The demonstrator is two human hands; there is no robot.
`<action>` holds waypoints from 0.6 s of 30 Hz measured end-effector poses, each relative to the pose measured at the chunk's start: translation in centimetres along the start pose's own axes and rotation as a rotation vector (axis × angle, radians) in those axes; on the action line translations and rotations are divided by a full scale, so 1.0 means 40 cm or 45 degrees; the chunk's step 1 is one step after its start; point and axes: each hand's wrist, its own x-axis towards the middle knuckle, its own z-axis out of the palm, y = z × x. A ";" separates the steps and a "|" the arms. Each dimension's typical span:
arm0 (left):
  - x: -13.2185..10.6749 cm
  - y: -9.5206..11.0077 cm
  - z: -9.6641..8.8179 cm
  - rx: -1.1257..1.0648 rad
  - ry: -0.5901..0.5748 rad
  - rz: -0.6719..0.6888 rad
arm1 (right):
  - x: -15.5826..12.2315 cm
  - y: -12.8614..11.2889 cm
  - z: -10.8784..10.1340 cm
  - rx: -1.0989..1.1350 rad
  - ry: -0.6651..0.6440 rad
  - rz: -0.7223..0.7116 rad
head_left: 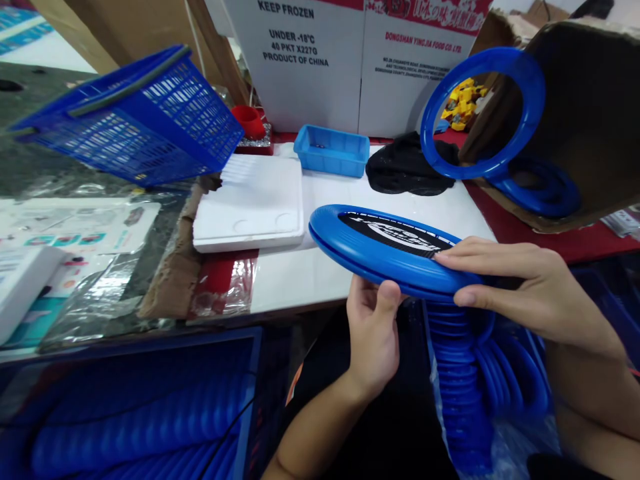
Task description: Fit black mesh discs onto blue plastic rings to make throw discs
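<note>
A blue frisbee-like disc [380,250] with a black mesh centre and white lettering is held tilted above the front of the white work surface. My left hand [373,327] supports its rim from below, thumb pressed along the near edge and the other fingers partly hidden beneath. On the right side, my right hand [525,283] grips the rim, with fingers flat over the top and the thumb at the near edge. A narrow dark gap runs along the near side of the rim.
A tilted blue basket [165,120], a white foam slab [250,207], a light-blue tray [333,153] and a black cloth [405,163] lie beyond. Blue rings [483,113] lean by an open carton [565,120]. Stacked blue rings fill a left crate [255,373] and a right-hand bag [520,440].
</note>
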 end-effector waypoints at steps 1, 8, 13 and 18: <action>0.000 0.000 0.000 0.004 0.003 -0.003 | -0.001 0.003 -0.001 -0.002 -0.006 0.009; -0.002 -0.008 -0.001 0.016 0.012 -0.034 | -0.011 0.016 -0.002 -0.024 -0.023 -0.001; -0.001 -0.013 -0.005 0.034 -0.001 -0.066 | -0.022 0.010 -0.003 -0.087 -0.047 -0.019; -0.004 -0.014 -0.008 0.061 -0.023 -0.066 | -0.022 0.016 -0.011 -0.101 -0.078 -0.037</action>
